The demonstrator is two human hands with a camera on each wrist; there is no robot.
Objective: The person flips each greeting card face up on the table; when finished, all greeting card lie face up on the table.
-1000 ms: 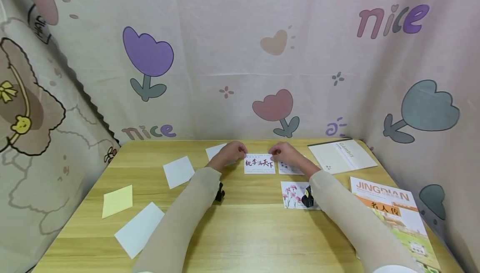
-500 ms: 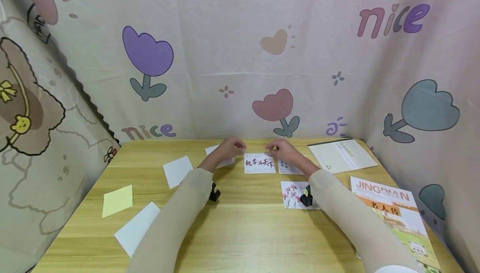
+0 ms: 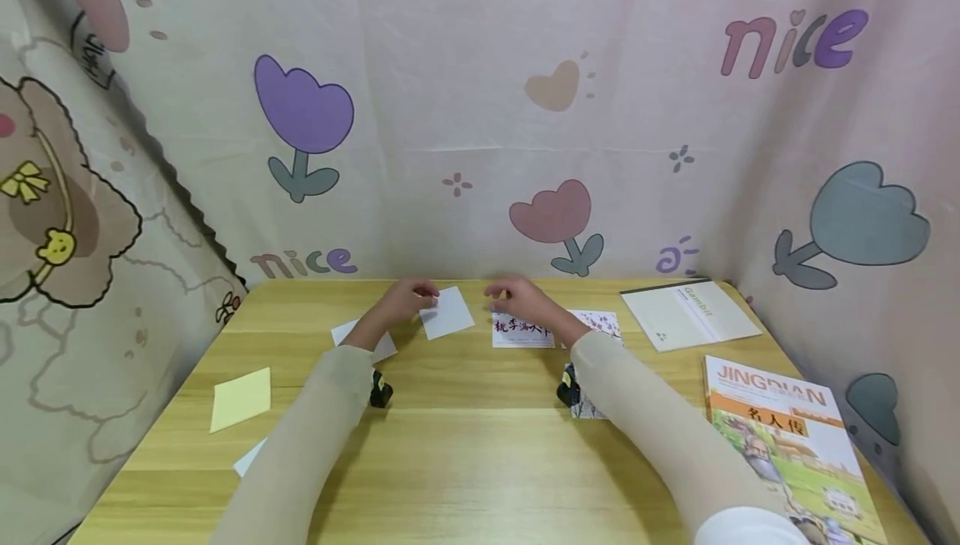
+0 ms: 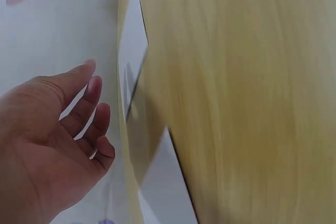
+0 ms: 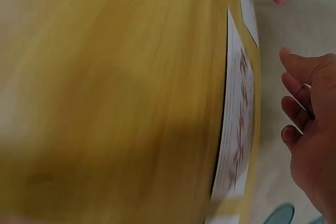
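My left hand [image 3: 403, 302] hovers at the left corner of a blank white card [image 3: 448, 314] near the table's back edge. In the left wrist view the fingers of that hand [image 4: 58, 135] are loosely bent, with nothing between them. Over the top edge of a card with dark red calligraphy [image 3: 517, 333] is my right hand [image 3: 525, 302]; its fingers [image 5: 295, 111] are bent and hold nothing in the right wrist view. A second blank white card [image 3: 384, 348] lies partly hidden under my left forearm.
Two printed cards, one floral [image 3: 600, 324] and one below it [image 3: 588, 405], lie partly behind my right arm. A Gambit notepad [image 3: 682, 316] and a magazine [image 3: 787, 437] lie at right. Yellow paper [image 3: 242, 399] and a mostly covered white sheet [image 3: 247, 457] lie left. A patterned curtain [image 3: 420, 112] stands behind.
Both hands have moved left, from above the calligraphy card, the left one reaching the blank white card. The cards have kept their places on the table. The head view has shifted slightly.
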